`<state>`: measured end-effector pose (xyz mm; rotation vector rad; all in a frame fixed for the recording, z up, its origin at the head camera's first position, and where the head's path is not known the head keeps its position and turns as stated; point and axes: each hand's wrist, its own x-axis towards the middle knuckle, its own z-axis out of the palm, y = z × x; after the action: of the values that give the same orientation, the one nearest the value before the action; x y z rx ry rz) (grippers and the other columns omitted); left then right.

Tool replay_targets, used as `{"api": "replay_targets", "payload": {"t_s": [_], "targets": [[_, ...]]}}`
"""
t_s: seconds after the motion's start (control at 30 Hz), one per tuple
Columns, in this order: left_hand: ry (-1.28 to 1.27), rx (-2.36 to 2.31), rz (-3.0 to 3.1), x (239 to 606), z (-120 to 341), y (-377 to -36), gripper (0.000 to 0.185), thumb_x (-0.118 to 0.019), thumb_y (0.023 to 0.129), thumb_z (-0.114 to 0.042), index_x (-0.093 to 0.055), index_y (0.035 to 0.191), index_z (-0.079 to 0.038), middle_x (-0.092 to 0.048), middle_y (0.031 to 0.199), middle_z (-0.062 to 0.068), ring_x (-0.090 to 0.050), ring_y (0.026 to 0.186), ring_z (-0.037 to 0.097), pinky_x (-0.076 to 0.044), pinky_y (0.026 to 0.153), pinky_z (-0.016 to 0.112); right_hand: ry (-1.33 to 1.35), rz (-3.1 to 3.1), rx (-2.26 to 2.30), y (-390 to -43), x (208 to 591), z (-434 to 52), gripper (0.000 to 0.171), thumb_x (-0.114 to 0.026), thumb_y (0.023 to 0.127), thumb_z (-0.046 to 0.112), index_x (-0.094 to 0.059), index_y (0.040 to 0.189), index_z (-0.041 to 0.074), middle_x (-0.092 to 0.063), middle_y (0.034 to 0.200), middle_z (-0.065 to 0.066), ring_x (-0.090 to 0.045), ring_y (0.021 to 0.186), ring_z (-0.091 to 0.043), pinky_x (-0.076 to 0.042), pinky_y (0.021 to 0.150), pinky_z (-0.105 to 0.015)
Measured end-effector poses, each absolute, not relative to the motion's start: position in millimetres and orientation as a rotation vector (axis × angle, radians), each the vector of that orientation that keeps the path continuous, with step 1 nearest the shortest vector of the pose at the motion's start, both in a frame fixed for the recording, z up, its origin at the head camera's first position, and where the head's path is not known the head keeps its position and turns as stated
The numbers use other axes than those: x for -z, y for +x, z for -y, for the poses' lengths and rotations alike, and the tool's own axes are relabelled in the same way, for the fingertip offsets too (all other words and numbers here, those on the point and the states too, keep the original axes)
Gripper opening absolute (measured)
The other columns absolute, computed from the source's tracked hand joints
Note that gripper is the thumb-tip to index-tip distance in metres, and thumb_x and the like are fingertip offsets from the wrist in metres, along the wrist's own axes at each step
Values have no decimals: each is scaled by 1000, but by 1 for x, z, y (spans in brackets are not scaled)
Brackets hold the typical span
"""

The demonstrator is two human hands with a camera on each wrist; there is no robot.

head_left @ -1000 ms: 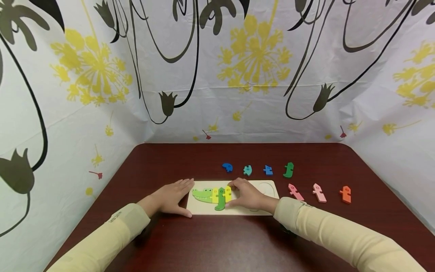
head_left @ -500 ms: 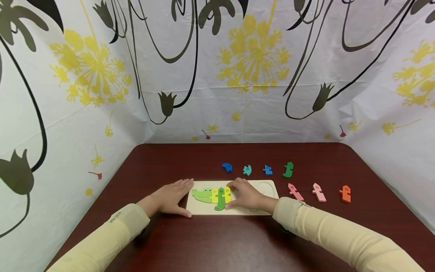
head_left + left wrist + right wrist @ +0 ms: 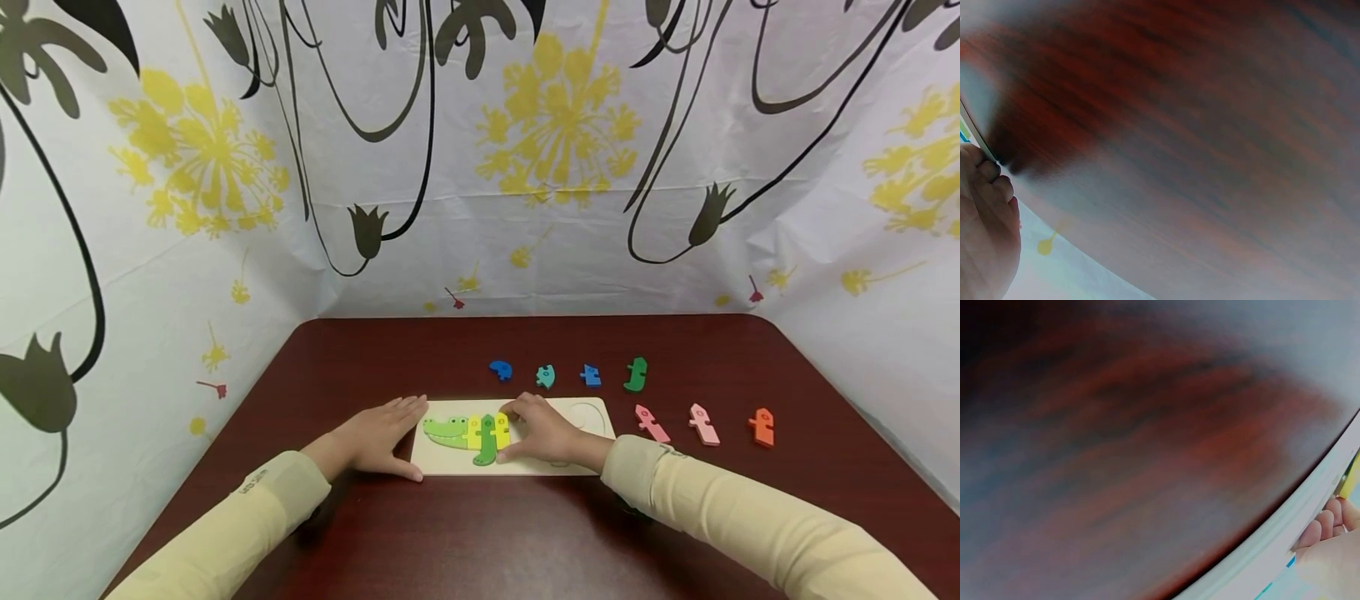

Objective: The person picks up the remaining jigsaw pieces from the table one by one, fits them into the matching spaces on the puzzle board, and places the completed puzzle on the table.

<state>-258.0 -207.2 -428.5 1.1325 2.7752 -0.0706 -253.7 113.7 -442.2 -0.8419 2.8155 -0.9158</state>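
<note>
A pale wooden puzzle board [image 3: 450, 462] lies on the dark red table [image 3: 480, 533]. Set in it are a green crocodile head [image 3: 444, 430], a yellow piece [image 3: 472, 431], a green piece [image 3: 487, 439] and a second yellow piece [image 3: 502, 427]. My left hand [image 3: 390, 429] lies flat on the table, straight fingers against the board's left edge. My right hand [image 3: 517, 431] arches over the board, its fingers and thumb curled round the second yellow piece. In the left wrist view my fingers [image 3: 988, 200] touch the board's edge [image 3: 974, 132]. The right wrist view shows only fingertips [image 3: 1325, 526] past the board's rim [image 3: 1297, 531].
Behind the board, loose pieces lie in a row: blue [image 3: 501, 369], teal [image 3: 546, 376], blue [image 3: 591, 376], green [image 3: 636, 375]. To the right lie two pink pieces [image 3: 652, 423] [image 3: 703, 424] and an orange one [image 3: 762, 427]. Flowered cloth walls [image 3: 555, 208] enclose the table.
</note>
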Motion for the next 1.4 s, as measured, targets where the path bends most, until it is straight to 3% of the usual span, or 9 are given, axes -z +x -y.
{"api": "replay_targets", "payload": {"t_s": [0.93,1.4], "targets": [[1126,86,-2775,429,209,-258,117,-39,76,-88,-15,156,-5,-14,161,9,-14,146,24,-18,117,38,-869,-2782,947,-256,432,-116,74,-88,68,40,-61,125,1,-56,102,-2,-49,93,-16,-46,83,-35],[1130,100,-2771,428,207,-259,116,-40,77,-86,-16,156,-4,-14,161,10,-14,146,24,-17,117,38,-765,-2686,1100,-253,415,-129,70,-83,78,32,-55,135,3,-56,125,-12,-51,113,-28,-48,88,-43]]}}
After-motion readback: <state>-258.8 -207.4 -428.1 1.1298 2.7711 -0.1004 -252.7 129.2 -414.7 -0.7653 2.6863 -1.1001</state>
